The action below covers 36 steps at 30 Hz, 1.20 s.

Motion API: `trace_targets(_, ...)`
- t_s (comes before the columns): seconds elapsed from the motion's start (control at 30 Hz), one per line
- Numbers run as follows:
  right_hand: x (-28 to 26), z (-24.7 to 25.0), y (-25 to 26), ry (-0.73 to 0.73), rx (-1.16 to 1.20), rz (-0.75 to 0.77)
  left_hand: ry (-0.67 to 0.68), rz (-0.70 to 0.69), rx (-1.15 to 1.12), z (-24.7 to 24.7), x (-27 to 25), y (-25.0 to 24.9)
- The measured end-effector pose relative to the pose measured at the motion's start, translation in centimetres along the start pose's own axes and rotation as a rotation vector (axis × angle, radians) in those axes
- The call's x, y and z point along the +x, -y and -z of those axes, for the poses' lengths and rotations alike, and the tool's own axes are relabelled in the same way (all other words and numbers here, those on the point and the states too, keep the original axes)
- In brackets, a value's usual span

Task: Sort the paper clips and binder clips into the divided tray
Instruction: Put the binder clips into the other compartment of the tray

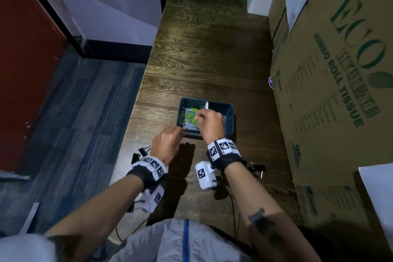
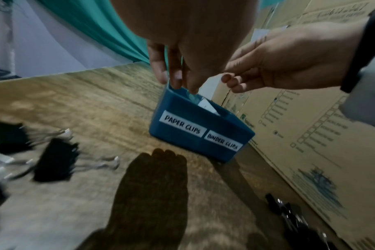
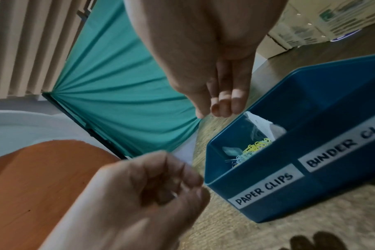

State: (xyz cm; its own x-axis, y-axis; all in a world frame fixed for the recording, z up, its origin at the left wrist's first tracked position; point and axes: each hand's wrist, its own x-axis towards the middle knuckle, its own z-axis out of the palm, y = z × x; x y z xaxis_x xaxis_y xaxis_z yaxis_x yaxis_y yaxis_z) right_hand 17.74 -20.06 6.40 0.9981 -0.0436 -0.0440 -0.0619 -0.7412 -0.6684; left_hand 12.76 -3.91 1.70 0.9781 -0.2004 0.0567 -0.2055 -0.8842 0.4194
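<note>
Nearest, black binder clips (image 1: 140,154) lie loose on the table (image 1: 212,59), some at its near-left edge by the left wrist and a few more (image 1: 258,169) near-right behind the right wrist; none is in the tray yet.

The left hand (image 1: 167,144) hangs just short of the tray's near-left corner, fingers curled in toward the thumb; whether they pinch a clip I cannot tell.

The right hand (image 1: 209,121) is over the tray (image 1: 230,121), fingertips drawn together and pointing down above the left compartment. Nothing shows between them.

That compartment, labelled PAPER CLIPS, holds a heap of coloured paper clips (image 1: 190,118); the right one, labelled BINDER CLIPS, looks empty.

Risks, as I judge them: the heap is tangled, so a fingertip leaving could snag a clip and drag it out; the left clips sit close to the edge, and a wrist or its trailing cable could sweep them to the floor.
</note>
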Motion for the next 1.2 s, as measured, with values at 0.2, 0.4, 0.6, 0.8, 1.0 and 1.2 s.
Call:
trace_targets(0.2, -4.6, 0.3, -6.3, -0.175, -0.102, -0.061, 0.085, -0.006, 0.123, -1.7, -5.0, 3.7)
trace_targets(0.4, -8.9, 2.7, -15.4, -0.098, -0.37, -0.482, 0.241, 0.388, 0.229, -3.0, -5.7, 8.0)
trace_targets(0.6, -9.5, 2.8, -18.9, 0.278, -0.207, -0.876, 0.398, 0.549, 0.167, -5.7, -6.1, 5.5)
trace_targets(0.8, -10.0, -0.9, -14.9, 0.469, -0.393, -0.52, 0.546, 0.313, 0.167, -7.5, -6.1, 1.6)
trace_targets(1.0, -11.8, -5.4, -11.0, 0.47, -0.393, -0.277, 0.708, 0.086, 0.108, -7.8, -7.3, -1.1)
trace_targets(1.2, -10.8, -2.1, -11.4, 0.324, -0.186, -0.381, 0.484, 0.071, 0.028, -3.7, -9.1, 1.5)
